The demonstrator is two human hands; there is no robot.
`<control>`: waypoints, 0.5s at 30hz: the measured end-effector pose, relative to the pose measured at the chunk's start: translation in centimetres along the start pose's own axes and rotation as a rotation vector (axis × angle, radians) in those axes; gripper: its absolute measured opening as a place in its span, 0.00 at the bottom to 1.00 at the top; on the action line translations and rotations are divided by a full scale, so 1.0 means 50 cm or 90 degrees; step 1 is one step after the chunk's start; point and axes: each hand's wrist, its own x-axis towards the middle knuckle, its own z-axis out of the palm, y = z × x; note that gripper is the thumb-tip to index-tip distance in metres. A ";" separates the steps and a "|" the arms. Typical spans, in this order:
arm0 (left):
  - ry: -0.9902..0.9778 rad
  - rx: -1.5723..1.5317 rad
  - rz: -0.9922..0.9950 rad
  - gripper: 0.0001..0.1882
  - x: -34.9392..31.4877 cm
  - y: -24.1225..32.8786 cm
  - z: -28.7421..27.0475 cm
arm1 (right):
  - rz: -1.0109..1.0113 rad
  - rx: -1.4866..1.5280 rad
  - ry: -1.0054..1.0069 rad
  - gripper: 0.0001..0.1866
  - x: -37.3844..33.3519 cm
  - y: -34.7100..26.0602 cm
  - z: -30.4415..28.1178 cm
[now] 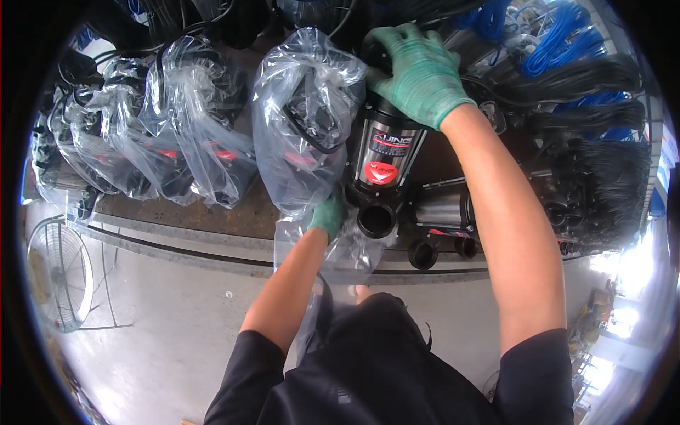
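A submersible pump with a steel body, black ends and a red label stands at the table's front. My right hand, in a green glove, grips its black top, thumb at the left side and fingers over the far side. Its round black outlet points toward me. To its left stands a bagged pump under clear plastic. My left hand, also gloved in green, is low between the two, amid the loose plastic. Its fingertips are hidden. A clear plastic sheet hangs over the table edge beside it.
Several bagged pumps stand in a row at the left. More unbagged pumps lie at the right, with black cable bundles and blue cable coils behind. A floor fan stands at the left, beyond the table edge.
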 end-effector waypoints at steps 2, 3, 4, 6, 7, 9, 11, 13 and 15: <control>0.062 0.144 0.211 0.33 0.102 -0.116 0.001 | -0.024 -0.010 0.039 0.30 0.012 -0.028 -0.004; 0.066 0.189 0.270 0.33 0.142 -0.170 -0.020 | -0.050 -0.001 0.041 0.30 0.022 -0.057 -0.016; -0.011 0.179 0.242 0.33 0.174 -0.219 -0.066 | -0.086 0.011 0.057 0.29 0.027 -0.086 -0.026; -0.186 -0.144 0.049 0.31 0.096 -0.025 -0.007 | -0.024 -0.011 0.029 0.26 -0.035 0.014 0.000; -0.209 -0.289 -0.066 0.30 0.045 0.089 -0.014 | -0.013 -0.010 0.021 0.24 -0.067 0.026 -0.012; -0.165 -0.232 -0.027 0.29 0.022 0.075 -0.056 | -0.071 -0.016 0.064 0.20 -0.115 -0.034 -0.058; -0.143 -0.178 -0.008 0.27 0.003 0.054 -0.082 | -0.086 0.010 0.064 0.20 -0.186 -0.073 -0.079; -0.145 -0.109 -0.017 0.26 -0.030 0.070 -0.111 | -0.082 0.081 0.099 0.22 -0.235 -0.067 -0.080; -0.171 -0.060 -0.047 0.24 -0.050 0.031 -0.135 | -0.059 0.138 0.057 0.21 -0.275 -0.059 -0.114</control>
